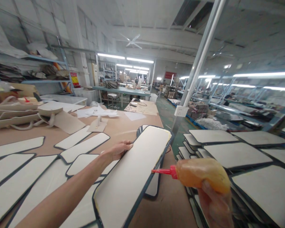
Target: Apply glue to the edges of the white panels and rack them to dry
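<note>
My left hand (120,150) grips the far left edge of a long cream panel (135,164) with a dark border, thumb on top and fingers partly hidden beneath. The panel is tilted above the table, and a yellowish line runs along parts of its margin. My right hand (215,201) is wrapped round a squeeze bottle (201,174) of amber liquid, slightly blurred. The bottle lies nearly level, and its red nozzle (165,171) points left, its tip at the panel's right edge. Under the held panel, part of another dark-edged panel (153,183) shows.
Several similar panels (85,147) lie across the brown table (173,196) on the left. Stacked panels (237,155) stand at the right, near a metal post (194,72). Beige bag pieces (16,115) and white sheets (97,110) lie towards the back.
</note>
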The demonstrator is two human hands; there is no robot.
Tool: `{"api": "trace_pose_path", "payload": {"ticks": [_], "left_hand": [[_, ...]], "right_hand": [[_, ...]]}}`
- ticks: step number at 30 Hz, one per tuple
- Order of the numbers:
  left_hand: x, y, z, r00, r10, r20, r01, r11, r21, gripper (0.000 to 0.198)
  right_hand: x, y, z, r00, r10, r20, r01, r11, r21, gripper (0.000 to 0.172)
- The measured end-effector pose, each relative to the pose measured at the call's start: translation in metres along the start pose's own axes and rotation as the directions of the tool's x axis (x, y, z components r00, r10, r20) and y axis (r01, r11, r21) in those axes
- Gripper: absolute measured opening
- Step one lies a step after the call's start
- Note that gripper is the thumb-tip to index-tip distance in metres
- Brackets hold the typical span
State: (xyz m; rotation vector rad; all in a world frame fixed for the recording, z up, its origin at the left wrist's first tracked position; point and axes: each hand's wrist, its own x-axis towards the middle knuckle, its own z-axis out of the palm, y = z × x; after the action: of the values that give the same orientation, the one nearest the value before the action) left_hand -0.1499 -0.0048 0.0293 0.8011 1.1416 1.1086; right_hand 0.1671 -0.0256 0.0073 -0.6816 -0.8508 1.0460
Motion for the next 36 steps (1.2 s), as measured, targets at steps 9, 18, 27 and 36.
{"api": "trace_pose_path", "payload": {"ticks": [9, 18, 27, 36], "left_hand": [[0.013, 0.004, -0.002, 0.999, -0.008, -0.047, 0.007, 1.0, -0.026, 0.01], [0.026, 0.011, -0.005, 0.992, -0.03, -0.121, 0.023, 0.998, -0.056, 0.01], [0.035, 0.016, -0.013, 0.985, -0.034, -0.17, 0.02, 0.996, -0.083, 0.009], [0.037, 0.019, -0.018, 0.963, -0.028, -0.268, 0.008, 0.997, -0.076, 0.01]], "right_hand": [[-0.007, 0.002, 0.001, 0.997, 0.017, 0.071, -0.016, 1.0, -0.012, 0.063], [-0.009, 0.016, -0.019, 0.988, 0.087, 0.129, -0.086, 0.996, -0.016, 0.076], [-0.02, 0.015, -0.018, 0.982, 0.144, 0.122, -0.143, 0.99, -0.018, 0.08], [-0.026, 0.029, -0.029, 0.978, 0.179, 0.106, -0.177, 0.984, -0.03, 0.079]]}}
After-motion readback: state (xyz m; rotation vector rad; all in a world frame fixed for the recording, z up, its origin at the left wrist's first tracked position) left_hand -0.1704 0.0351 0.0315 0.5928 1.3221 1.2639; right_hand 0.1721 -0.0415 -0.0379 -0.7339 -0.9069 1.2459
